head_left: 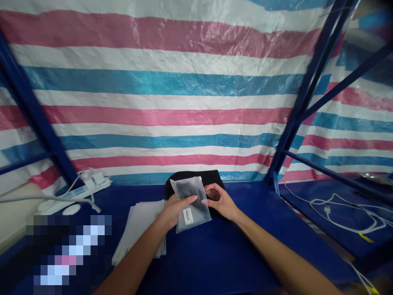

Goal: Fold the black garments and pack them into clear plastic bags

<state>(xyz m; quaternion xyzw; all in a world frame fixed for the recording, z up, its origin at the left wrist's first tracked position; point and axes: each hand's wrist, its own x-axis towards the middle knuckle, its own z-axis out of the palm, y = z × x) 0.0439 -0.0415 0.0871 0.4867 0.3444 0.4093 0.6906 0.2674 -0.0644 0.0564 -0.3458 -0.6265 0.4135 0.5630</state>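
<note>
A frosted zip bag [196, 209] with a white barcode label and something dark inside is held up over the blue table. My left hand [176, 209] grips its left side, thumb lying across the front. At the bag's right edge is my right hand [222, 201], its thumb and fingers bent close together; whether they pinch the edge is too small to tell. Behind the bag lies a black item [215, 177], partly covered by the bag and my right hand. A stack of frosted bags [138, 223] rests on the table, partly under my left forearm.
A white power strip [76, 194] with plugs and a cable sits at the left, near a small white oval object [71, 209]. Blue metal posts flank the table [245, 246]. Coiled white cables [353, 213] lie at the right. Striped sheeting [184, 94] hangs behind.
</note>
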